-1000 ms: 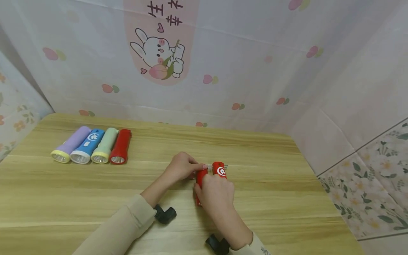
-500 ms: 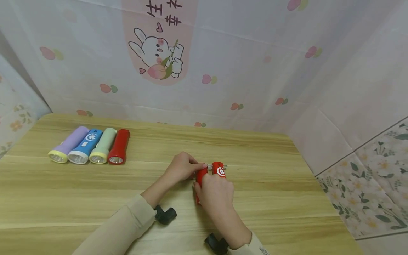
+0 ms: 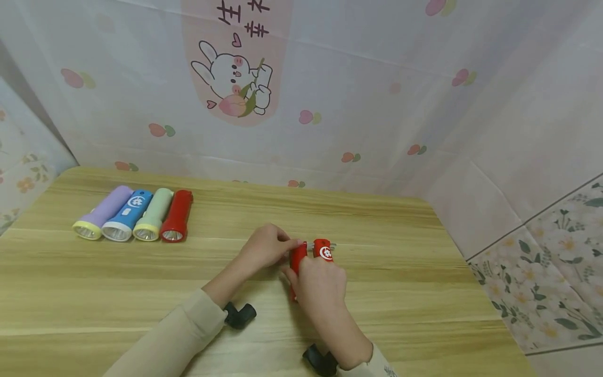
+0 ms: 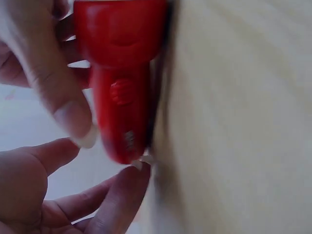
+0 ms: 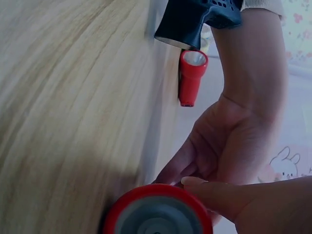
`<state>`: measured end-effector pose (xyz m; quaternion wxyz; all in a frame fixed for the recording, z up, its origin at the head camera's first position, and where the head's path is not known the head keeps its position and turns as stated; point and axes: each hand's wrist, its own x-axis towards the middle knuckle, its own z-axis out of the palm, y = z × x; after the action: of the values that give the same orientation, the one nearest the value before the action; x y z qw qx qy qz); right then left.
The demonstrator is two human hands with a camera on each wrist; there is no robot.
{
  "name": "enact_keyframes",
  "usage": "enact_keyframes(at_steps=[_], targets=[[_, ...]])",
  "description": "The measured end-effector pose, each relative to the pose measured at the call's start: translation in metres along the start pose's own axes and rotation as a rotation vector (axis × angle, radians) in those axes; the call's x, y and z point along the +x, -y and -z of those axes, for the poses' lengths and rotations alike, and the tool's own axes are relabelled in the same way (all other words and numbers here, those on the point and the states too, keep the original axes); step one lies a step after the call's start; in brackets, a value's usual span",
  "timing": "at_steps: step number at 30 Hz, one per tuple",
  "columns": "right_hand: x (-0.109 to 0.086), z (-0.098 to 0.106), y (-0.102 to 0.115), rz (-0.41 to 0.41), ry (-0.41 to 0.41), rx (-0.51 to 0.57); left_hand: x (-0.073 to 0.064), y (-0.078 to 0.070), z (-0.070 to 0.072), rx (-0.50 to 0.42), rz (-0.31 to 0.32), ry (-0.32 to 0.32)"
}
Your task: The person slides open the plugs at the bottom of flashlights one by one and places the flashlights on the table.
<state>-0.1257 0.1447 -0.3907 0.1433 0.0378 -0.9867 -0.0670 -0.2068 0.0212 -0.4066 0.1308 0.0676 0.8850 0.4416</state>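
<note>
Two red flashlights lie side by side under the hands in the head view: a left one (image 3: 298, 255) and a right one (image 3: 324, 250) with a white logo. Metal prongs (image 3: 310, 245) show between their tail ends, and more stick out on the far right. My right hand (image 3: 322, 285) curls over the right flashlight, hiding much of it; its thumb is beside the left one. My left hand (image 3: 268, 245) is at the left flashlight's tail. In the left wrist view, a left fingertip (image 4: 134, 170) touches that tail, below a round switch (image 4: 122, 92).
At the table's left lies a row of flashlights: purple (image 3: 110, 205), blue (image 3: 134, 208), pale green (image 3: 157, 208) and red (image 3: 179, 212). Black wrist devices (image 3: 241, 316) hang by both sleeves. A printed curtain (image 3: 353, 104) stands behind the wooden table (image 3: 377, 220).
My left hand has drawn slightly left, its thumb moving off the left flashlight's tail end. My right thumb has shifted a little away from that flashlight's side. Both flashlights look unmoved.
</note>
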Motion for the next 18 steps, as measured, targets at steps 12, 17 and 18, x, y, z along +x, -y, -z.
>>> enact_keyframes(at_steps=[12, 17, 18], targets=[[-0.003, 0.026, -0.002, 0.052, -0.054, 0.083, -0.030, 0.001, 0.058, 0.048, -0.050, -0.011], [-0.002, 0.033, 0.003, 0.195, 0.001, 0.348, -0.044, 0.010, 0.094, 0.167, -0.050, -0.117], [-0.002, 0.034, 0.005, 0.220, 0.040, 0.412, -0.047, 0.011, 0.102, 0.184, -0.044, -0.135]])
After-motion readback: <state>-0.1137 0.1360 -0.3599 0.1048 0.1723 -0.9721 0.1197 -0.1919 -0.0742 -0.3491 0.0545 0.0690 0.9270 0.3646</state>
